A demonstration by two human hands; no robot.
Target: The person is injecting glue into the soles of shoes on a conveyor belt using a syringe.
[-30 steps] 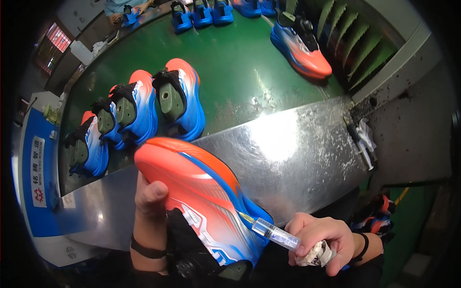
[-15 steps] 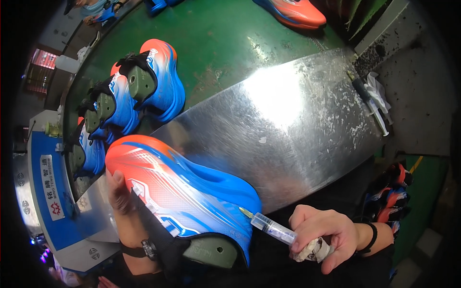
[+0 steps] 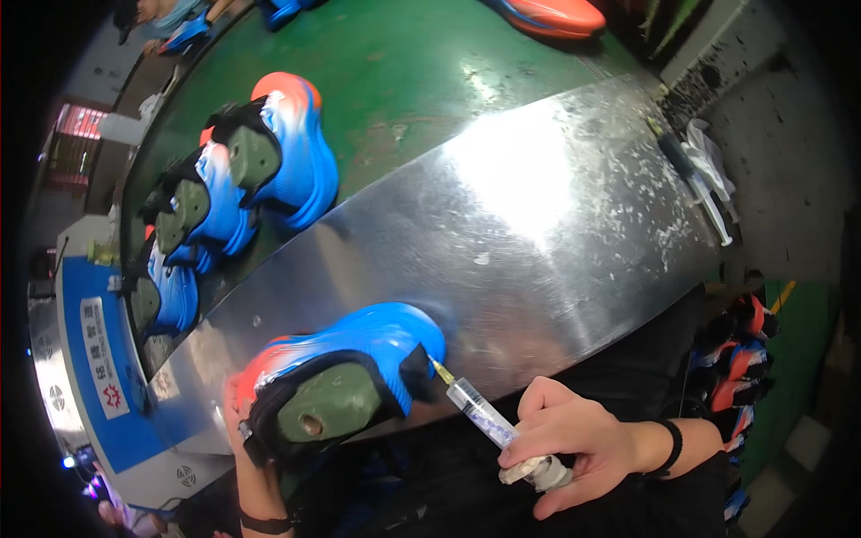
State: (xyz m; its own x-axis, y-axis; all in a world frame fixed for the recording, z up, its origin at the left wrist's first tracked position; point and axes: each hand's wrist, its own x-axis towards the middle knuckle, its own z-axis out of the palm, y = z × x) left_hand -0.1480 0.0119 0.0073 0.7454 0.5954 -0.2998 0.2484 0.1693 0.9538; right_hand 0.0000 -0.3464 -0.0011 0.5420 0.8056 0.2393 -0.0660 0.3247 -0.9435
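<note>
A sneaker (image 3: pixel 381 336), blue with a white and orange toe, is held over the near edge of the metal plate. Inside its black collar sits a dark green shoe last (image 3: pixel 330 403) with a round hole. My left hand (image 3: pixel 237 411) grips the shoe by its toe end; the shoe hides most of the fingers. My right hand (image 3: pixel 569 441) is closed around a clear syringe (image 3: pixel 480 411) whose plunger end is wrapped in whitish material. The yellowish needle tip meets or nearly meets the black heel tab (image 3: pixel 417 372); contact is hard to tell.
Beneath lies the shiny metal plate (image 3: pixel 592 296), on a green surface (image 3: pixel 395 63). Several lasted sneakers (image 3: pixel 300 152) stand at the left. Another syringe (image 3: pixel 691 179) lies by the right wall. More shoes (image 3: pixel 744 363) are at lower right; a blue-and-white machine (image 3: pixel 85 269) is at left.
My left hand has turned the shoe so its collar and last face me and its heel points right. My right hand has moved slightly left and down with the syringe.
</note>
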